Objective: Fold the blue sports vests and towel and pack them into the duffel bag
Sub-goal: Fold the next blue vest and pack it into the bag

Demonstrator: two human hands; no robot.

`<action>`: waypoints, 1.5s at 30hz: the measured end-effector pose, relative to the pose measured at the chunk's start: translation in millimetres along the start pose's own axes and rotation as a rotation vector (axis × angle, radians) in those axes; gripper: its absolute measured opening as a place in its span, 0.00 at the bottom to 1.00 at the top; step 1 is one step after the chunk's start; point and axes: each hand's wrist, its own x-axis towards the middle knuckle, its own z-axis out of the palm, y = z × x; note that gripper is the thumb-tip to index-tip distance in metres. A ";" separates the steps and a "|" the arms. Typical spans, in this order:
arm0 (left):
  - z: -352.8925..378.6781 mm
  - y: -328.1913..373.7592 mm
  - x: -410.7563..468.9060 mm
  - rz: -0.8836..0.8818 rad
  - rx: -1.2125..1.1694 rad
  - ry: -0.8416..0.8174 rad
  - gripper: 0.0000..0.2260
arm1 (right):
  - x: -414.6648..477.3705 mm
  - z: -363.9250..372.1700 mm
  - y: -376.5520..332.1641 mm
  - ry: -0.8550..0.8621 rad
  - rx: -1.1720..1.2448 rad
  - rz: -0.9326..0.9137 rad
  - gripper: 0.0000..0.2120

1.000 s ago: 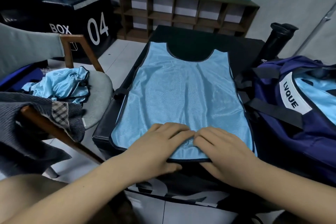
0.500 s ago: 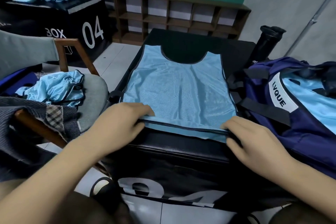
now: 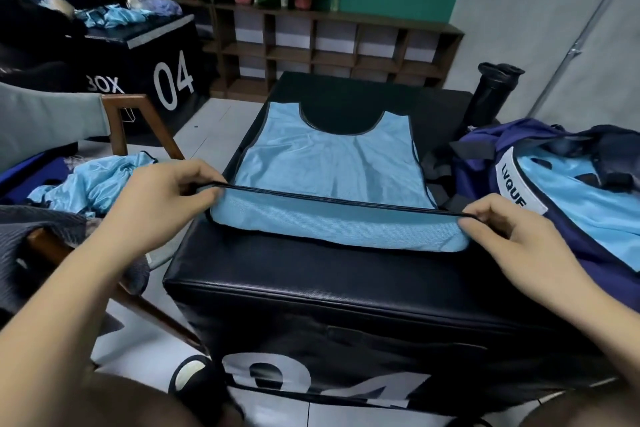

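My left hand (image 3: 162, 204) pinches one hem corner of the blue vest (image 3: 329, 163), which lies on the black counter (image 3: 311, 270) with its hem raised. My right hand (image 3: 509, 232) pinches the other corner, beside the duffel bag (image 3: 478, 163).

"04" on near black box (image 3: 346, 305); "04" on far box (image 3: 166, 55); "LVQU…" label on duffel bag (image 3: 481, 166)
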 end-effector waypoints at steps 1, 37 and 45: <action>1.4 1.2 0.7 -0.013 -0.055 0.019 0.05 | 1.8 0.1 1.0 -0.023 0.066 0.020 0.04; 47.5 -43.2 181.7 -0.319 -0.276 -0.064 0.17 | 210.5 47.1 13.8 0.225 0.047 0.198 0.09; 74.8 -55.6 226.8 -0.305 -0.161 -0.078 0.12 | 271.9 75.2 51.1 0.170 -0.179 0.311 0.08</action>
